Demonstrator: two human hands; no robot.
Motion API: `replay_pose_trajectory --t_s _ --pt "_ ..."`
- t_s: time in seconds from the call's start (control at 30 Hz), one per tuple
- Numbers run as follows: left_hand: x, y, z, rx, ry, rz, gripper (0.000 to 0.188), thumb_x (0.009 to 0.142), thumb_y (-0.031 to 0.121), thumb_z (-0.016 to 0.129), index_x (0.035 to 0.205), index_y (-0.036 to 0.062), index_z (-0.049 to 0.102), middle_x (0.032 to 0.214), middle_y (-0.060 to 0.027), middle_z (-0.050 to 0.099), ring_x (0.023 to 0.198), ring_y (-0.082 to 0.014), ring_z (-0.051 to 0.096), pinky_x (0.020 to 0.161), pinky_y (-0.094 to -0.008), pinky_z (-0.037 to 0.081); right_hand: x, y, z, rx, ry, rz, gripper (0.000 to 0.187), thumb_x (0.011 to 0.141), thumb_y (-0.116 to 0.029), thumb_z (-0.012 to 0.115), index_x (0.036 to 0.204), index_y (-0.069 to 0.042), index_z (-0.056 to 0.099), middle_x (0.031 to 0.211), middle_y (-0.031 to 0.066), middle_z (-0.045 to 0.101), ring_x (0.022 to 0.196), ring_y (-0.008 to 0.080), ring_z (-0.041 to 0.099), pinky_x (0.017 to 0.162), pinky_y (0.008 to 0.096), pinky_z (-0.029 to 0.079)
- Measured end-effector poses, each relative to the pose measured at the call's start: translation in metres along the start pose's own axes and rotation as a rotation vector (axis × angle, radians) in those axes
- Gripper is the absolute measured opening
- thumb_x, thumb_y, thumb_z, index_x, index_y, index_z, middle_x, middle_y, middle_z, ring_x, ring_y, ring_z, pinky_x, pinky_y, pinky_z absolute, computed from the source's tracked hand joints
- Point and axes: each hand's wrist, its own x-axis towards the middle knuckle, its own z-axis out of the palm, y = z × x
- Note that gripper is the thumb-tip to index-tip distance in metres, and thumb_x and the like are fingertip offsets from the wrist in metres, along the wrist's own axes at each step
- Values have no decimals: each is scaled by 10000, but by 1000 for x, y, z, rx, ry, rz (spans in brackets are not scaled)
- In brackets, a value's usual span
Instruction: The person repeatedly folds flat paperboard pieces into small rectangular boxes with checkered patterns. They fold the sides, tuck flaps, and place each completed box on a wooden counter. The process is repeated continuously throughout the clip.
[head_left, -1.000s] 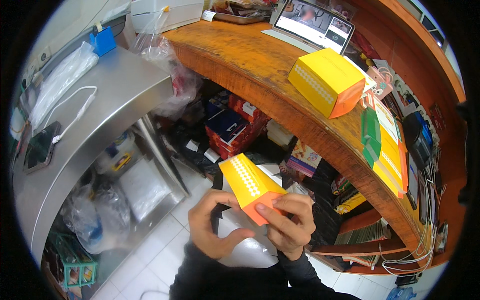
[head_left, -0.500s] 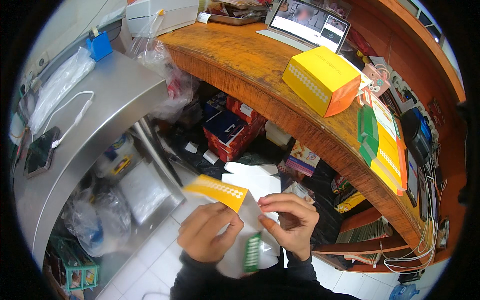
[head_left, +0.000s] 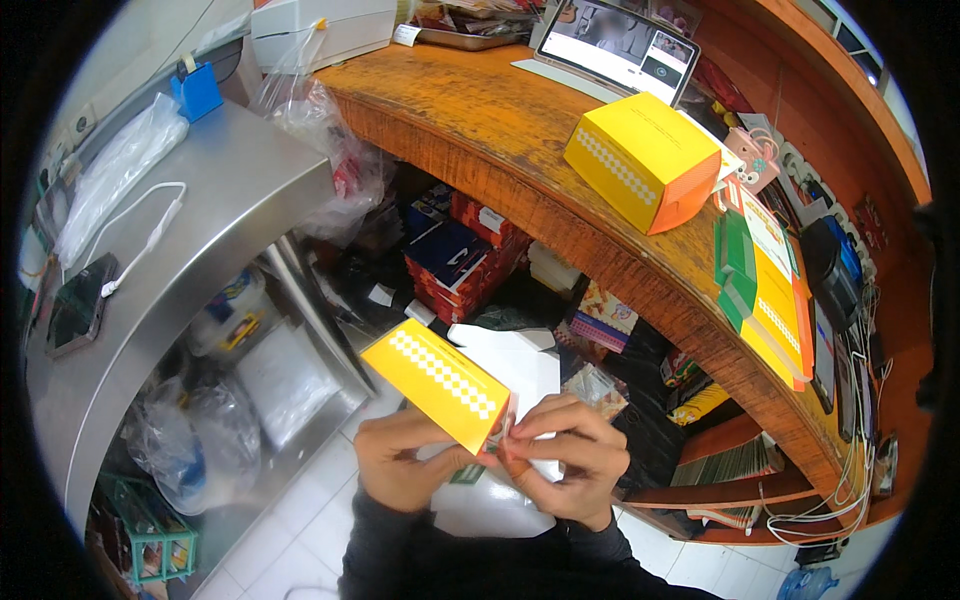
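Observation:
Between my hands is a partly folded cardboard box [head_left: 438, 385], its yellow panel with white diamonds tilted up and its white inner flaps spread out behind. My left hand [head_left: 408, 458] grips the lower left of the yellow panel, thumb near the lower corner. At the panel's right corner, my right hand [head_left: 568, 455] pinches the box's edge, fingers bent together. A small bit of green shows low between the hands. The far side of the box is hidden.
A folded yellow box [head_left: 640, 160] stands on the wooden desk [head_left: 450, 95], near a tablet [head_left: 620, 45] and flat box blanks [head_left: 765, 300]. At left, a steel table [head_left: 235, 185] carries a phone [head_left: 82, 305] and a blue tape dispenser [head_left: 196, 92]. Red boxes [head_left: 455, 270] sit under the desk.
The yellow panel has turned to face up more fully and shows larger. My right hand has moved slightly left and down, closing at the panel's corner. The green part is now mostly hidden.

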Motion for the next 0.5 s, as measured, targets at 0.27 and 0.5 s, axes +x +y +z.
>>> replay_pose_trajectory --t_s 0.27,0.5 --pt "-3 -2 0 41 23 2 215 786 76 771 985 8 724 927 -129 724 831 -219 705 776 -282 537 -3 0 6 -7 -257 -51 541 774 -109 752 1285 -52 583 1362 158 475 1242 314 472 1001 386 418" --pt "0 14 0 81 -349 146 291 772 146 773 1035 46 699 1183 -164 632 1137 -322 582 932 -401 477 -31 20 4 828 83 947 857 853 -379 623 1473 -39 139 1450 166 323 1314 239 406 971 358 447"
